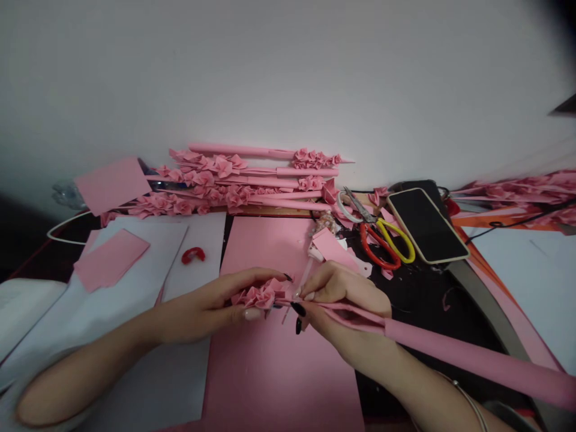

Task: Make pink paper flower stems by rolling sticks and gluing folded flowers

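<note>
A pink paper flower stalk [418, 336] lies slantwise between my hands, its rolled tube running out past the right edge. My left hand [216, 306] has its thumb and fingers closed around the cluster of folded paper flowers [263, 294] at the stalk's left end. With thumb and fingers pinched, my right hand [346, 306] grips the narrow neck just right of the flowers. Near those fingertips a thin pale strip [308, 271] slants down; I cannot tell what it is. A large pink sheet [288, 378] lies beneath both hands.
Finished-looking paper flower stalks [225, 192] are heaped along the wall. Scissors [378, 231] with red and yellow handles lie beside a phone [427, 225]. White sheets [180, 384], pink paper pieces [112, 258] and a red ring-shaped bit [193, 255] are at left.
</note>
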`<action>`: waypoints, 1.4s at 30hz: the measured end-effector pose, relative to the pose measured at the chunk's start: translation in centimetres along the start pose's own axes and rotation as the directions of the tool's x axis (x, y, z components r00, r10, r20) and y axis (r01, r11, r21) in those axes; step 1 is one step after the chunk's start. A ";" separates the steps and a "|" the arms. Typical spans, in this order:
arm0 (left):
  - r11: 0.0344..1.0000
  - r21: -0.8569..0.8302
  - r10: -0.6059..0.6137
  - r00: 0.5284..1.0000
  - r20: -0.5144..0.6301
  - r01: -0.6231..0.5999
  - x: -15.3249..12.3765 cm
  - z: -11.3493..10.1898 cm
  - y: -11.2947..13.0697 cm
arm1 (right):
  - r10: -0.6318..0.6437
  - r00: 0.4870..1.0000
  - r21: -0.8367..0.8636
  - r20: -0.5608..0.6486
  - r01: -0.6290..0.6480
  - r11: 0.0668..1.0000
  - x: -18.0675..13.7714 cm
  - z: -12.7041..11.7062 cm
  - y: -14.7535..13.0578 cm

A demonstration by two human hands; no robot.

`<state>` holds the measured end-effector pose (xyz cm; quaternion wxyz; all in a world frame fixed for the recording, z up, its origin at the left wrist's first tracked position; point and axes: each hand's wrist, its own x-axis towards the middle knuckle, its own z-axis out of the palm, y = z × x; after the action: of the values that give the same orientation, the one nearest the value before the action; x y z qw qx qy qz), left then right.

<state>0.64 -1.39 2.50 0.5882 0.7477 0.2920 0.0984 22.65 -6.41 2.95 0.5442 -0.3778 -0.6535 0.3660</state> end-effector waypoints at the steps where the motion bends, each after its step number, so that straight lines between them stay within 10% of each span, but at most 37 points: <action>1: 1.000 -0.004 0.003 1.000 -0.003 -0.003 0.0 0.0 0.0 | -0.026 1.000 -0.015 0.013 0.026 1.000 0.0 -0.1 0.0; 20: 1.000 0.017 0.009 1.000 -0.001 -0.009 -0.1 0.0 -0.1 | -0.194 0.976 -0.076 0.103 0.202 0.976 0.5 0.0 -0.4; 42: 1.000 -0.008 -0.021 0.996 0.088 0.022 0.4 0.3 0.6 | 0.183 0.978 -0.022 0.104 -0.182 0.983 0.0 0.1 0.4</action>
<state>1.32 -1.47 2.88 0.6050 0.7453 0.2734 0.0605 22.55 -6.19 2.57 0.4708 -0.4198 -0.6462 0.4296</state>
